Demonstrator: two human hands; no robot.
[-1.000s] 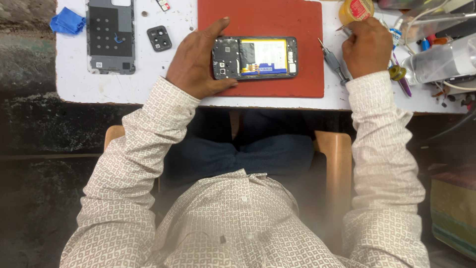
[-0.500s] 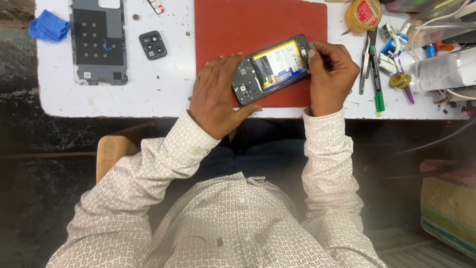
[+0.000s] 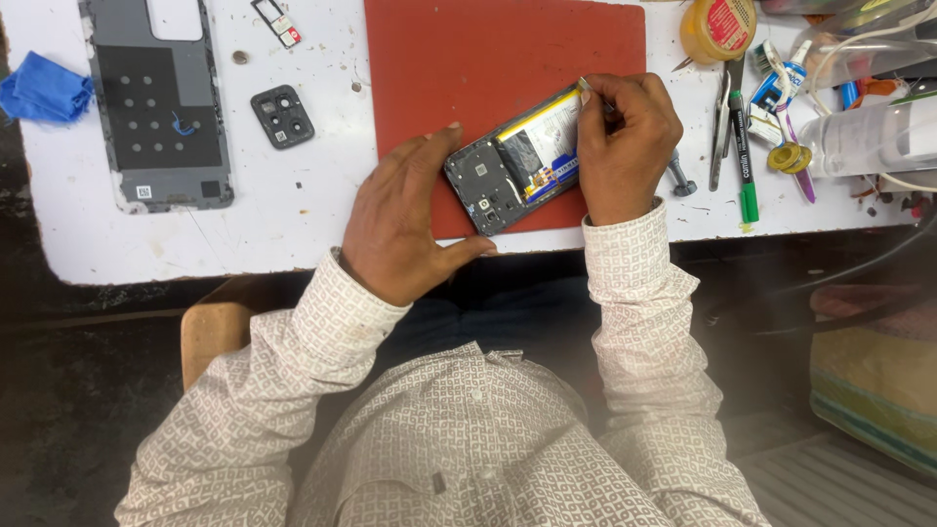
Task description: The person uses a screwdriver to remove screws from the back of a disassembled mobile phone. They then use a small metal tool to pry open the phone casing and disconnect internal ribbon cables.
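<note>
Left fingers: curled loosely round the near, lower end of the opened phone (image 3: 517,161), thumb along the table-side edge by the lower corner, the other fingers over the far side; the left hand (image 3: 405,229) steadies it rather than clamps it.
Phone position: on the near part of the red mat (image 3: 488,59), between the two hands, back cover off so the dark frame and pale battery show.
Phone long axis: slanted, lower end toward the left hand, upper end rising toward the right hand.
Right fingers: closed narrowly in a pinch at the phone's upper corner; the right hand (image 3: 625,146) holds a thin tool (image 3: 675,176) whose dark handle end sticks out below the palm. The tip is hidden by the fingers, so where exactly it touches cannot be told.
Nearer hand: both touch the phone; the right hand is the one at the working corner, the left only braces.
Far left of table: a blue cloth (image 3: 39,90), then the grey back cover (image 3: 156,107) lying flat, well apart from the phone.
Between cover and mat: a small black camera surround (image 3: 283,115) and a small card tray (image 3: 278,21).
Right of mat: a yellow tape roll (image 3: 717,27), tweezers (image 3: 720,132), a green-tipped pen (image 3: 744,146) and loose clutter, near the right hand but not touched.
</note>
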